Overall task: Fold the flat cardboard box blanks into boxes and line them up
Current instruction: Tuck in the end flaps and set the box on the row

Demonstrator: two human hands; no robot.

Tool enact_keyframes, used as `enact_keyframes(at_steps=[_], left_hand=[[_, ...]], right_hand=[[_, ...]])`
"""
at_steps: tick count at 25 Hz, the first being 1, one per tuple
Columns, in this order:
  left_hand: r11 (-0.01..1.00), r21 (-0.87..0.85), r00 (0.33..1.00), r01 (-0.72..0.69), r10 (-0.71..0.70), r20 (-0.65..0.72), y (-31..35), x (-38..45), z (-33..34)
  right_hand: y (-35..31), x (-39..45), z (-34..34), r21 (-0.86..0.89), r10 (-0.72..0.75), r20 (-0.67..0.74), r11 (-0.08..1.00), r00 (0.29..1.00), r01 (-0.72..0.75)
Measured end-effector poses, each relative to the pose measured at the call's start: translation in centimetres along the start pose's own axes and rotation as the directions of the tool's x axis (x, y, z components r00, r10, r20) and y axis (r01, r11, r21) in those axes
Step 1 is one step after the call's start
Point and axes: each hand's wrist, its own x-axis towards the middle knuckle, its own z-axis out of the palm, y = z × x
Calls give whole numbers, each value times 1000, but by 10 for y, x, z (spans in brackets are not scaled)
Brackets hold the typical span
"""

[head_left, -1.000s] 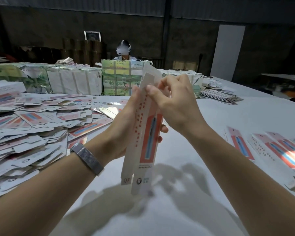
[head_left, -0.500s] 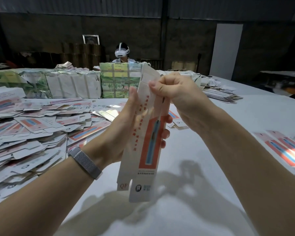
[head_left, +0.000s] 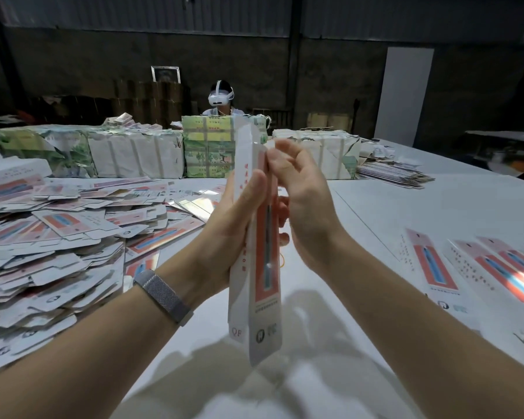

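Compared w/ half a second before, the box blank [head_left: 256, 237] now stands more upright and more edge-on to the camera, and the right hand [head_left: 303, 204] has opened: before, its fingers were curled at the top of the blank; now they are straighter and spread, w/ the fingertips near the top flap. The left hand [head_left: 233, 225] still grips the blank from the left side, thumb pressed on the front face and fingers curled behind. The blank is held in the air above the near-middle part of the table [head_left: 406, 207], not touching it.

At the left edge of the table lies a big heap of flat blanks [head_left: 52, 237]. Near the right edge, several finished boxes [head_left: 481, 267] lie side by side in a row. Along the far edge stand wrapped bundles [head_left: 133, 152], green and white; what is inside them, I cannot tell. Behind them sits another person w/ a white headset [head_left: 220, 96].
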Motion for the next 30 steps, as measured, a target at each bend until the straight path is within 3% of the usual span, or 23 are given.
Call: enact_keyframes(at_steps=[3,6,9,12,15,21,27,30], left_hand=[[995,-100,999,-26,21,-48,4,0,1],[986,-142,980,-85,57,-191,5,5,0],[955,141,899,-260,293,-326,0,10,-2],[884,306,847,-354,442,-295,-3,12,-7],[901,264,881,-344,407,-241,-4,14,-9],[899,210,872,-385,429,-235,-5,11,-3],[876,307,817,-372,466,-341,-5,7,2],[876,322,834,-359,456,-311,-4,8,4]], right_hand=[[7,-4,6,121,-35,70,992,997,26],[8,-9,8,204,-97,74,976,993,80],[7,-11,8,230,-60,88,972,994,39],[8,-12,9,212,-60,120,977,991,34],[8,-11,10,185,-68,100,982,993,49],[10,-12,11,158,-115,103,983,988,98],[9,-14,12,136,-96,75,987,993,85],[7,-14,12,100,-111,77,990,991,104]])
